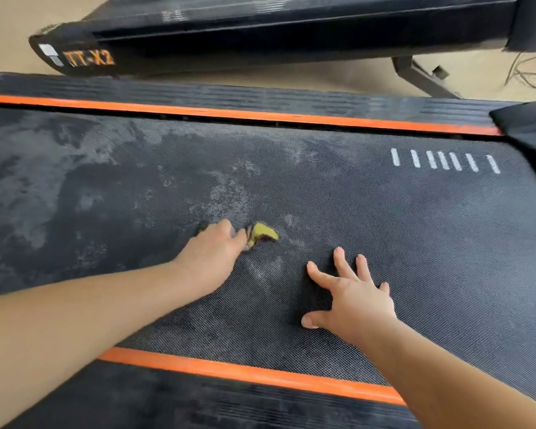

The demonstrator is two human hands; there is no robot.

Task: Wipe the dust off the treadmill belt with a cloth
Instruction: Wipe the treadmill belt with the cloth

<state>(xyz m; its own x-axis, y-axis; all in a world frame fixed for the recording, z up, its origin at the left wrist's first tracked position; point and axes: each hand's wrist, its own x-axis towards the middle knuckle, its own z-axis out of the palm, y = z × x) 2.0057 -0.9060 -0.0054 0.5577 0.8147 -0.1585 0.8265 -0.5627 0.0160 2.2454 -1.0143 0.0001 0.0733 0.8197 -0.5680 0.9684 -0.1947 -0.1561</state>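
Gripping the cloth [262,233], the left hand [211,258] seemed half done; right hand [353,298] lay flat; dust [44,181] covered the belt [415,230] leftward.

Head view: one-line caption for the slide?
Dusty treadmill belt: left hand holds a yellow cloth against it, right hand spread flat on the belt beside it.

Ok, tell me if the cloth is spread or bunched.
Bunched: only a crumpled yellow corner of the cloth pokes out beyond the left hand.
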